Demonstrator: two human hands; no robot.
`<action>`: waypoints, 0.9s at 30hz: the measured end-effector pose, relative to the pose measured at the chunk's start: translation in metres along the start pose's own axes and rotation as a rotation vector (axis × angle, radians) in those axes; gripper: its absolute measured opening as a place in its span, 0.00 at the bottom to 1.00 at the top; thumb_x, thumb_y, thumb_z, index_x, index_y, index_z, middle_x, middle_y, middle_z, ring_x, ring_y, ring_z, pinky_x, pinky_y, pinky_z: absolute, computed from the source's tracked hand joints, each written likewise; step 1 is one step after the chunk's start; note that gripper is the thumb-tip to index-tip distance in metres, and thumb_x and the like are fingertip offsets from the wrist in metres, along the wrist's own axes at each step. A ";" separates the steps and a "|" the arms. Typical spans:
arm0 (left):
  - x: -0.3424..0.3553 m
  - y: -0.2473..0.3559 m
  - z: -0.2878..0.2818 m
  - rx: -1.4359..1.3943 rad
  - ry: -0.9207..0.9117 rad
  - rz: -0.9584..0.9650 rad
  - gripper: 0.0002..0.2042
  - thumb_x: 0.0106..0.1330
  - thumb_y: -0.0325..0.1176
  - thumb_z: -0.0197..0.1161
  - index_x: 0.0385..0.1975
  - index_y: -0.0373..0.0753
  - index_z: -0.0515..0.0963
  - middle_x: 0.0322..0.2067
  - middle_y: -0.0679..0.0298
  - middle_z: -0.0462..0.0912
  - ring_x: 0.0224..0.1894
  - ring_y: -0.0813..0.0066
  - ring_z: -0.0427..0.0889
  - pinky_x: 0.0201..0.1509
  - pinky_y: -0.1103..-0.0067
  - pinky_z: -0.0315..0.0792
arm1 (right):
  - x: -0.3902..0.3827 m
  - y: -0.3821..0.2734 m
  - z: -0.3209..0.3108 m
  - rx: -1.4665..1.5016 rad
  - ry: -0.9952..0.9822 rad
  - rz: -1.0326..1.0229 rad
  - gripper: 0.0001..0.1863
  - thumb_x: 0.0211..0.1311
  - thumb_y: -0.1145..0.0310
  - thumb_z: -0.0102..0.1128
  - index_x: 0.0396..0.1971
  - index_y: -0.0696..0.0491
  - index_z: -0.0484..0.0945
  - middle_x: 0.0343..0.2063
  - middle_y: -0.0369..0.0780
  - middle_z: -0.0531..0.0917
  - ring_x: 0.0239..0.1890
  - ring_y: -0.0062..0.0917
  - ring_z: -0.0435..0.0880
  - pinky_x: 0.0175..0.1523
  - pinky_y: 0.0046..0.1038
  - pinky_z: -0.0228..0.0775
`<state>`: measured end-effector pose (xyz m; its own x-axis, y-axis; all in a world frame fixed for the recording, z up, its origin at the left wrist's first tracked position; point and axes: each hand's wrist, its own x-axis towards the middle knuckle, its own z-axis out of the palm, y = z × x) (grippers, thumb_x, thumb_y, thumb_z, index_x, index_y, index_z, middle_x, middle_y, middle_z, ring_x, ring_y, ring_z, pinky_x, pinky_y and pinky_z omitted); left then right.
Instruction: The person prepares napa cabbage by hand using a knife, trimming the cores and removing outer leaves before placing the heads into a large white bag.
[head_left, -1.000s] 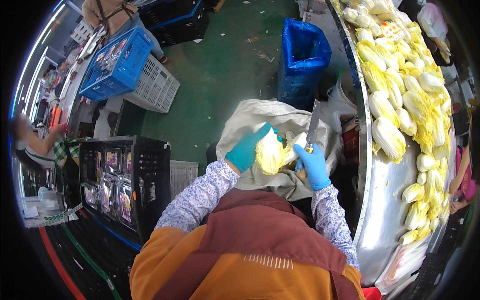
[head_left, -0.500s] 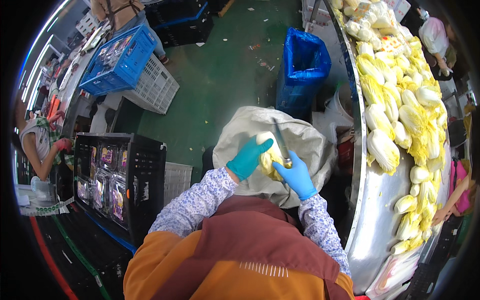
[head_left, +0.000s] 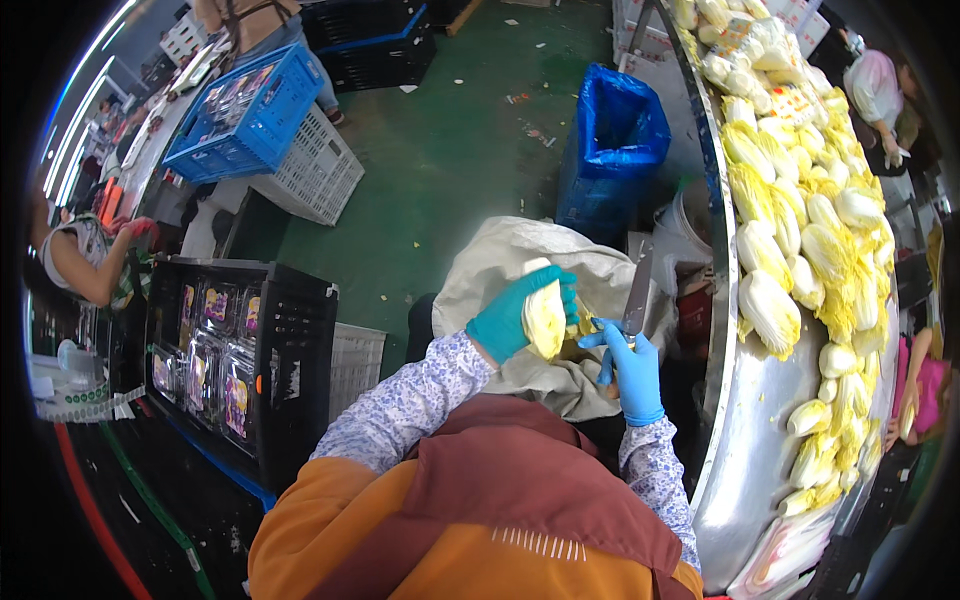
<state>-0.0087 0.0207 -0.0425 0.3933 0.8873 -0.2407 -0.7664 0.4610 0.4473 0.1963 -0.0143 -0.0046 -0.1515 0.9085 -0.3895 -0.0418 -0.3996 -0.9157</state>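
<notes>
My left hand (head_left: 510, 315), in a teal glove, is closed around a small pale-yellow cabbage (head_left: 544, 320), held upright over a white woven sack (head_left: 480, 260). Just to its right, my right hand (head_left: 628, 370), in a blue glove, grips a knife (head_left: 640, 290) with its blade pointing up. Loose yellow leaves (head_left: 585, 320) show between the two hands, partly hidden by my fingers; whether they are held or falling I cannot tell.
Cabbages (head_left: 765, 260) cover a metal table (head_left: 740, 460) at right. A blue bag-lined bin (head_left: 615, 110) stands ahead. At left are a black crate (head_left: 270, 370) of packs and a blue crate (head_left: 225, 120) on a white one. Other people work on both sides.
The cabbage in my left hand looks smaller, with fewer loose leaves. The knife dipped toward it, then moved right, away from it, blade upright again.
</notes>
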 end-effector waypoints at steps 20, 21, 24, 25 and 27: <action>0.003 -0.035 0.066 0.098 -0.303 -0.374 0.35 0.67 0.57 0.47 0.66 0.38 0.53 0.59 0.49 0.67 0.60 0.57 0.69 0.61 0.60 0.66 | -0.118 -0.042 -0.132 0.428 0.630 -0.260 0.23 0.66 0.49 0.49 0.46 0.55 0.71 0.31 0.39 0.81 0.17 0.14 0.70 0.19 0.14 0.62; 0.008 -0.039 0.047 -0.030 -0.270 -0.429 0.29 0.71 0.50 0.46 0.64 0.35 0.57 0.53 0.48 0.73 0.53 0.56 0.76 0.57 0.62 0.71 | -0.125 -0.060 -0.153 0.350 0.835 -0.366 0.21 0.65 0.51 0.52 0.45 0.55 0.72 0.32 0.38 0.80 0.16 0.13 0.68 0.19 0.14 0.61; 0.003 -0.048 0.024 0.063 -0.197 -0.437 0.27 0.71 0.46 0.46 0.62 0.32 0.60 0.50 0.49 0.76 0.48 0.57 0.79 0.53 0.64 0.75 | -0.140 -0.054 -0.270 0.345 1.227 -0.574 0.21 0.62 0.57 0.59 0.46 0.58 0.73 0.30 0.37 0.81 0.14 0.15 0.69 0.18 0.16 0.61; -0.001 -0.046 0.034 -0.011 -0.133 -0.478 0.21 0.72 0.41 0.47 0.57 0.32 0.67 0.43 0.54 0.78 0.43 0.63 0.80 0.50 0.68 0.76 | -0.141 -0.063 -0.278 0.271 1.232 -0.660 0.22 0.61 0.59 0.60 0.49 0.59 0.72 0.32 0.38 0.82 0.13 0.15 0.67 0.18 0.16 0.61; 0.002 -0.047 0.027 -0.002 -0.111 -0.465 0.21 0.72 0.40 0.46 0.57 0.32 0.67 0.43 0.54 0.79 0.43 0.63 0.80 0.50 0.68 0.76 | -0.134 -0.070 -0.302 0.086 1.239 -0.726 0.25 0.61 0.64 0.60 0.54 0.62 0.69 0.36 0.41 0.82 0.12 0.13 0.66 0.17 0.15 0.60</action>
<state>0.0419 0.0006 -0.0410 0.7463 0.5828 -0.3214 -0.4974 0.8093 0.3124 0.5177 -0.0709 0.0822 0.8674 0.4128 0.2778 0.1991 0.2238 -0.9541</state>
